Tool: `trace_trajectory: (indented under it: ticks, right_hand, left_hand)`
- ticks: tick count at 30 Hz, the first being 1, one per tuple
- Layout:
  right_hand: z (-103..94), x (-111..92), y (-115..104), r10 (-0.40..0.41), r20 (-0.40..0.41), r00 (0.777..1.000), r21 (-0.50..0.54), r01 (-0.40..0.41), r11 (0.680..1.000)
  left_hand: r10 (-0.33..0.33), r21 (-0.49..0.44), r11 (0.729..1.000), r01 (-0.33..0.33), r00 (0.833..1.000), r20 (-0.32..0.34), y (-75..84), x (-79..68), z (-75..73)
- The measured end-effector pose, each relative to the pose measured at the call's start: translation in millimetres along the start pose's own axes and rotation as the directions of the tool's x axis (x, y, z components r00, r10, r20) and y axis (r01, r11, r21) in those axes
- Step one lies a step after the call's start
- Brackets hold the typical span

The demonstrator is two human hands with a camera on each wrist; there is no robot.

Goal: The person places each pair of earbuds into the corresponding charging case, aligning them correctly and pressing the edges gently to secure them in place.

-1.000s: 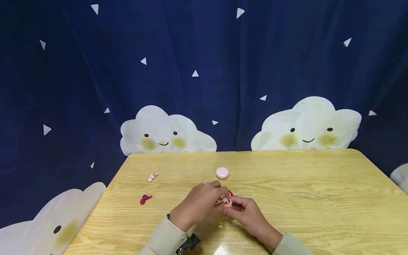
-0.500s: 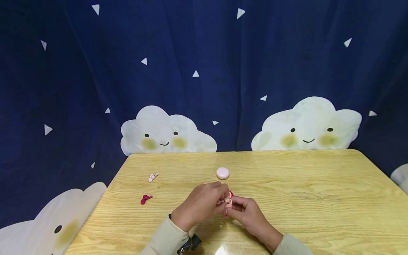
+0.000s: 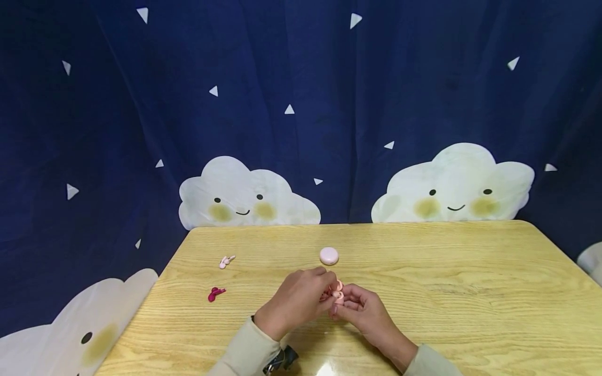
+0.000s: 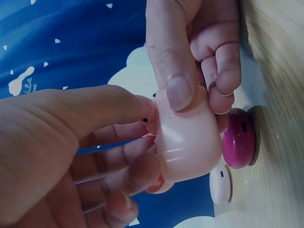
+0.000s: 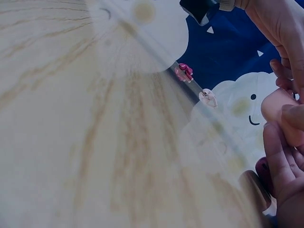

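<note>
Both hands meet over the near middle of the table around a small peach-pink earbud case [image 4: 190, 137] with its lid up. My right hand [image 3: 369, 316] holds the case, its thumb flat on the glossy side in the left wrist view. At the case's mouth, my left hand [image 3: 298, 300] pinches a pale pink earbud [image 3: 336, 295], mostly covered by the fingers. A dark spot on the earbud shows beside the left thumb [image 4: 118, 107]. A magenta case [image 4: 239, 137] stands on the table just beyond the hands, hidden in the head view.
A pale pink round case [image 3: 328, 256] lies behind the hands. To the left rest a pair of whitish-pink earbuds [image 3: 227, 261] and, nearer, a pair of magenta earbuds [image 3: 216, 294]. A dark blue curtain [image 3: 301, 62] with clouds hangs behind the wooden table [image 3: 470, 292].
The earbud in my left fingers has shifted slightly right to the case's mouth. My right fingers have risen a little, and the magenta patch behind the peach lid no longer shows.
</note>
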State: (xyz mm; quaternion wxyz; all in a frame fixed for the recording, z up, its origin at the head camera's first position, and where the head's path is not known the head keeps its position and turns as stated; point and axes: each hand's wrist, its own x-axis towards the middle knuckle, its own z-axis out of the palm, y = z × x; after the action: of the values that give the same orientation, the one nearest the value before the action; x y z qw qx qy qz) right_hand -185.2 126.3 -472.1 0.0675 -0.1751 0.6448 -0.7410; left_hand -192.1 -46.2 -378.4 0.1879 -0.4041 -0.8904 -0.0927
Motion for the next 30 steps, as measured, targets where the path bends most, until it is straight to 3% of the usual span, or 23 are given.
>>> trace_trajectory:
  ticks: [30]
  right_hand:
    - [1.1,-0.3,-1.3,0.010,0.012,1.000,0.001,-0.010,1.000]
  left_hand:
    - [-0.018,0.040,0.999,0.020,0.999,-0.049,-2.0,1.1,7.4]
